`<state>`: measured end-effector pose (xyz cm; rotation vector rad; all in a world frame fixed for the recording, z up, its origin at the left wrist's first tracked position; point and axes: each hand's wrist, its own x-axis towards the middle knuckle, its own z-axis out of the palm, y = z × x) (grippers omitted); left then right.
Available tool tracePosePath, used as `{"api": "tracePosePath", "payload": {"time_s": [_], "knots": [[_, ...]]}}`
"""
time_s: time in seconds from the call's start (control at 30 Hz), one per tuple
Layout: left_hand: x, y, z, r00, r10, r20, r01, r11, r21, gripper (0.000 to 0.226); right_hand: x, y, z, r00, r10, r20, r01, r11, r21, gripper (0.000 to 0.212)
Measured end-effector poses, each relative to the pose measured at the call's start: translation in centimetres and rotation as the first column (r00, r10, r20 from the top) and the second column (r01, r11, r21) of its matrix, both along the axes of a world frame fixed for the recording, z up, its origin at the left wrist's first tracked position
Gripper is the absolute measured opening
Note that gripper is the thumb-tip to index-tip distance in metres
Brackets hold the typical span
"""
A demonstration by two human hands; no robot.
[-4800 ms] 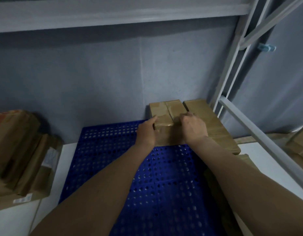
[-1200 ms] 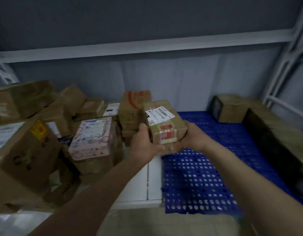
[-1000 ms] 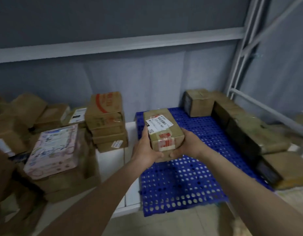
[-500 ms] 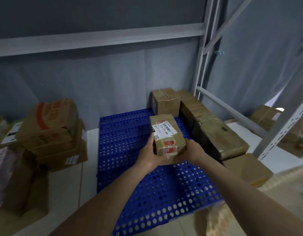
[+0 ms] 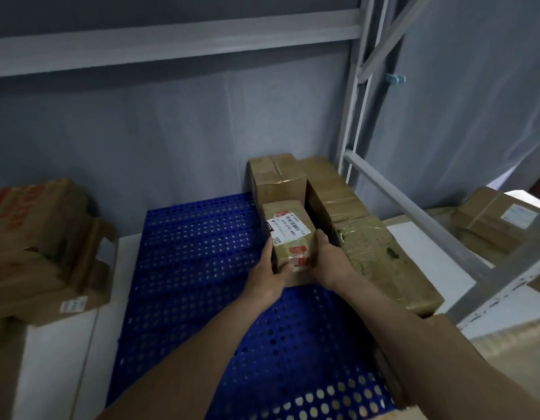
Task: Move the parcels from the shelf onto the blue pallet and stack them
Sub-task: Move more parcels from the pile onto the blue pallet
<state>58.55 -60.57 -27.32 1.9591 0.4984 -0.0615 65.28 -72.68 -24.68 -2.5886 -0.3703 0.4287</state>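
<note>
Grey wall [image 5: 171, 131] behind white shelf [image 5: 56, 353]. Blue pallet [image 5: 196, 268] on shelf. Left hand [image 5: 267, 280] and right hand [image 5: 329, 262] both grasp small labelled parcel [image 5: 288, 234], low over pallet, just in front of back box [image 5: 276, 177], beside row of taped boxes [image 5: 375, 250] along pallet's right edge. Other boxes [image 5: 41, 247] left of pallet, on shelf.

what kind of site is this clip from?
Likely a parcel depot or warehouse storeroom: brown taped cardboard parcels with shipping labels, a blue perforated plastic pallet, and grey metal racking against a plain grey wall. Both hands hold one labelled parcel.
</note>
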Motion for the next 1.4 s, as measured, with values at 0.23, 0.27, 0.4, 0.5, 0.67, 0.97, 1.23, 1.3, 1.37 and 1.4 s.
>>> {"api": "tracePosePath", "payload": {"time_s": [0.23, 0.27, 0.4, 0.5, 0.67, 0.97, 1.23, 1.3, 1.37, 1.4], "knots": [[3.1, -0.1, -0.7, 1.0, 0.001, -0.007, 0.0, 0.988, 0.153, 0.084, 1.1, 0.7, 1.0, 0.902, 0.331, 0.277, -0.174, 0.867, -0.467, 0.042], [3.5, -0.1, -0.7, 1.0, -0.002, -0.026, 0.006, 0.986, 0.166, 0.083, 1.3, 0.8, 1.0, 0.887, 0.36, 0.289, -0.182, 0.848, -0.498, 0.041], [5.0, 0.1, -0.8, 0.998, -0.034, -0.046, 0.043, 0.977, 0.211, 0.079, 2.5, 0.6, 1.3, 0.869, 0.409, 0.278, -0.213, 0.817, -0.536, 0.039], [5.7, 0.4, -0.8, 0.997, -0.059, -0.055, 0.07, 0.974, 0.217, 0.078, 3.0, 0.4, 1.4, 0.876, 0.412, 0.25, -0.241, 0.823, -0.514, 0.04], [5.7, 0.4, -0.7, 0.994, -0.077, -0.073, 0.093, 0.961, 0.26, 0.078, 3.3, 0.6, 1.7, 0.882, 0.419, 0.215, -0.266, 0.82, -0.506, 0.043], [3.0, 3.3, 0.3, 0.963, -0.107, -0.248, 0.19, 0.92, 0.342, 0.096, 1.9, 3.1, 2.9, 0.823, 0.515, 0.24, -0.315, 0.766, -0.561, 0.059], [-8.7, 12.7, 2.4, 0.937, 0.149, -0.317, 0.004, 0.901, 0.434, 0.067, -4.8, 12.2, 3.2, 0.641, 0.728, 0.244, -0.546, 0.655, -0.522, 0.055], [-12.5, 14.6, 3.1, 0.936, 0.214, -0.279, -0.073, 0.894, 0.442, 0.058, -7.2, 14.3, 3.2, 0.609, 0.763, 0.218, -0.598, 0.622, -0.506, 0.054], [-16.2, 16.2, 3.7, 0.924, 0.285, -0.256, -0.15, 0.884, 0.443, 0.057, -9.6, 16.3, 3.3, 0.574, 0.791, 0.21, -0.641, 0.594, -0.486, 0.053], [-17.9, 16.9, 3.9, 0.914, 0.323, -0.245, -0.19, 0.875, 0.445, 0.061, -10.9, 17.2, 3.5, 0.559, 0.804, 0.203, -0.66, 0.579, -0.478, 0.055]]}}
